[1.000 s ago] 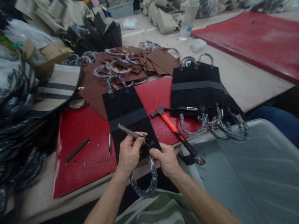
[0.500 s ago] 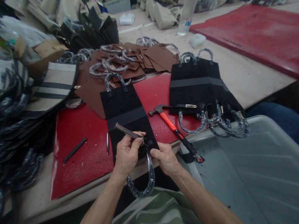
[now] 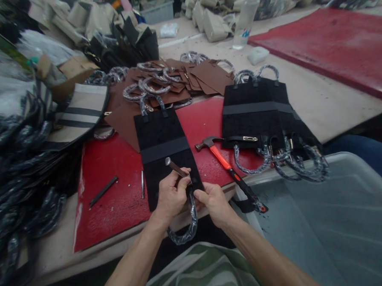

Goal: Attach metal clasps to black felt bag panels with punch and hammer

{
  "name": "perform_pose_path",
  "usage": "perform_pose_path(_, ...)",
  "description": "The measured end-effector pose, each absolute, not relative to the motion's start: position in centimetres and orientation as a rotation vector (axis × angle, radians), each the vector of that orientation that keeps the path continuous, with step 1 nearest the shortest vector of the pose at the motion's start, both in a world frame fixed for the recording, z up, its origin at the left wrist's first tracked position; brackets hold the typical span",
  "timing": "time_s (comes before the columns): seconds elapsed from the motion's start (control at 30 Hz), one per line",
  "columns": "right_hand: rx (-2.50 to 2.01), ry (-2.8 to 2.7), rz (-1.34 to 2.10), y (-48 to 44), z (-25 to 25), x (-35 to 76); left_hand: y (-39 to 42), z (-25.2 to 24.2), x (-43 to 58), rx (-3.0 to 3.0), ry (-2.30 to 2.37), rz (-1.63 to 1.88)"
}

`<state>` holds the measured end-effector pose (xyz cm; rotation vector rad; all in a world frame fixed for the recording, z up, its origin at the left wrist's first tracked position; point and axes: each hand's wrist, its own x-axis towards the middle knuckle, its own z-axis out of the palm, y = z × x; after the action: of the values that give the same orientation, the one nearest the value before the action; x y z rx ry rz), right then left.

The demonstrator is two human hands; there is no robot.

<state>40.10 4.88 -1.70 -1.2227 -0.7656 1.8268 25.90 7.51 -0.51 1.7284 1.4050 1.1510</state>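
A black bag panel (image 3: 159, 130) lies on the red board, with plastic-wrapped loop handles at both ends. My left hand (image 3: 170, 195) is closed around a metal punch (image 3: 176, 166), its round head tilted up to the left. The punch's lower tip is by the base of the near handle (image 3: 193, 224), partly hidden by my fingers. My right hand (image 3: 215, 203) pinches the panel's near right edge, close to that handle, which hangs over the table edge. A claw hammer (image 3: 220, 156) with a red and black grip lies right of the panel.
On the red board (image 3: 110, 220) are a dark bar (image 3: 103, 192) and a thin metal rod (image 3: 142, 184). Brown panels (image 3: 124, 122) pile up behind; more black panels (image 3: 254, 95) lie right. A grey bin (image 3: 301, 238) stands at right, stacked bag parts (image 3: 16, 185) at left.
The punch has swung more upright and toward the handle base, with my left hand turning along. My right hand keeps its hold on the panel edge. The whole view has shifted slightly.
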Motion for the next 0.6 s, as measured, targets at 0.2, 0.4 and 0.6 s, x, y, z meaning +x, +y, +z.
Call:
perform_pose_path(0.2, -1.522, -1.06, 1.863, 4.9, -0.2, 41.1, 6.9, -2.5, 26.3, 1.948, 1.397, 1.16)
perform_pose_path(0.4, -1.77, -1.626, 1.329, 4.1, 0.6, 43.7, 6.6, -3.4, 26.4, 2.047, 1.354, 1.134)
perform_pose_path(0.6, -1.884, -2.066, 0.056, 4.0, 1.9, 49.7, 6.4, -2.3, 26.7, 1.913, 1.386, 1.088)
